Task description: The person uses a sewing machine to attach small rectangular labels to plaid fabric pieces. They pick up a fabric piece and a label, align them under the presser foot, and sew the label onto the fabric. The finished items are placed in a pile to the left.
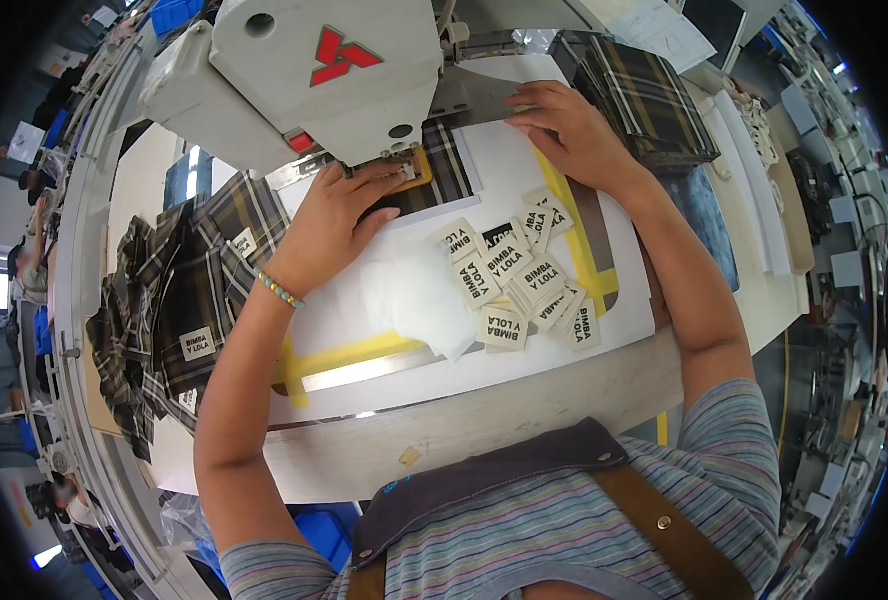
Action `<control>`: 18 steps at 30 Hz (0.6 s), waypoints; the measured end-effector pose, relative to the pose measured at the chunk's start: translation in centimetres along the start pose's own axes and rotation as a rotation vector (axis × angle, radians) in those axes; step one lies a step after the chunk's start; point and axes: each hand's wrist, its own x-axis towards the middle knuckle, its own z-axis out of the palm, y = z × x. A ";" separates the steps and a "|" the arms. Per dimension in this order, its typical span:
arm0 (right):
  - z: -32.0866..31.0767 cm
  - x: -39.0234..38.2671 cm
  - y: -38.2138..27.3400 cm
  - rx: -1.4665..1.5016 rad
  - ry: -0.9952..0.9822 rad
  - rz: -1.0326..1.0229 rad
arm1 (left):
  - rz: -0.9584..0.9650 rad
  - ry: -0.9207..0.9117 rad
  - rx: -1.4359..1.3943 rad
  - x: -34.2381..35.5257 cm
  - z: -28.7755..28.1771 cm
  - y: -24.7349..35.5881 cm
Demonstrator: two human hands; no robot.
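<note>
Under the head of a white sewing machine [334, 80] lies a dark plaid fabric piece [449, 170], partly inside a yellow-edged clamp frame [421, 172]. My left hand [349, 210] rests beside that frame, fingers stretched toward the needle area and apart from the thumb; I see nothing held in it. Farther right, my right hand [564, 130] lies with fingers extended near the edge of the white work plate [364, 370]. Between my forearms, several cream fabric labels [509, 258] with dark lettering sit in a loose pile, next to a translucent white sheet [409, 300].
Plaid pieces with labels on them [179, 310] are heaped at the left. A folded stack of plaid fabric [644, 100] stands at the back right. Yellow tape [589, 250] marks the plate's borders. Beyond the table, other workstations appear on both sides.
</note>
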 end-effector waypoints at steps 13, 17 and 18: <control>0.6 -0.5 -0.6 0.076 -0.054 0.071 | -0.023 0.112 -0.059 -1.0 0.5 -2.1; 0.6 -0.1 -2.6 0.072 -0.041 0.013 | -0.046 0.353 -0.023 -3.1 0.5 -3.5; 1.2 -0.2 -3.1 0.061 -0.036 -0.009 | -0.095 0.400 -0.025 -3.4 0.4 -3.6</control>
